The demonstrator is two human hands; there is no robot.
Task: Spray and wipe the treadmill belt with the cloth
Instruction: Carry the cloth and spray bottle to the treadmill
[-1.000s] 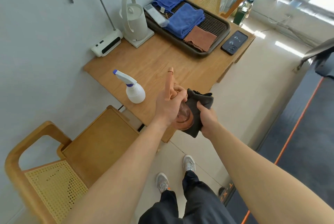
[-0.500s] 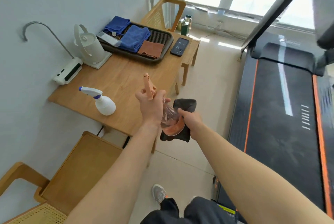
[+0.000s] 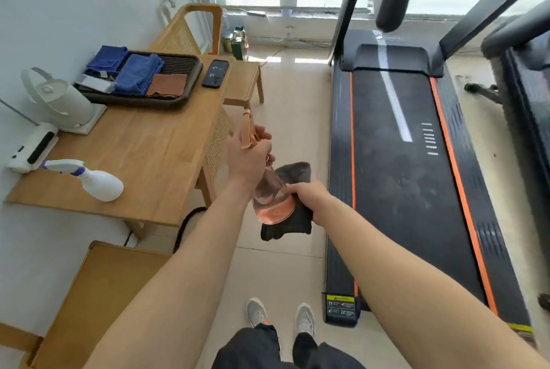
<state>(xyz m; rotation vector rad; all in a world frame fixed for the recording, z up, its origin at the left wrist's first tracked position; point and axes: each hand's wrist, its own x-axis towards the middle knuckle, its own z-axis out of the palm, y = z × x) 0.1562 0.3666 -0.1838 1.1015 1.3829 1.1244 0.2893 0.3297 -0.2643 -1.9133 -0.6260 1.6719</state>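
Note:
My left hand (image 3: 248, 157) grips the neck of a clear spray bottle (image 3: 272, 200) with an orange trigger head and orange liquid at its base. Just to its right, my right hand (image 3: 309, 197) holds a dark grey cloth (image 3: 290, 225) that hangs partly behind the bottle. Both hands are over the tiled floor between the wooden table and the treadmill. The black treadmill belt (image 3: 398, 172), edged with orange stripes, lies on the floor to the right of my hands. Its surface shows faint dusty marks.
A wooden table (image 3: 143, 148) on the left carries a white spray bottle (image 3: 95, 181), a kettle (image 3: 59, 100), a phone (image 3: 215, 73) and a dark tray (image 3: 190, 88) of folded blue and brown cloths. Wooden chairs stand at both table ends. Treadmill uprights (image 3: 346, 8) rise ahead.
The view has swung right from the table toward the treadmill, which now fills the right side. Both hands keep their hold on the bottle and cloth and have moved away from the table.

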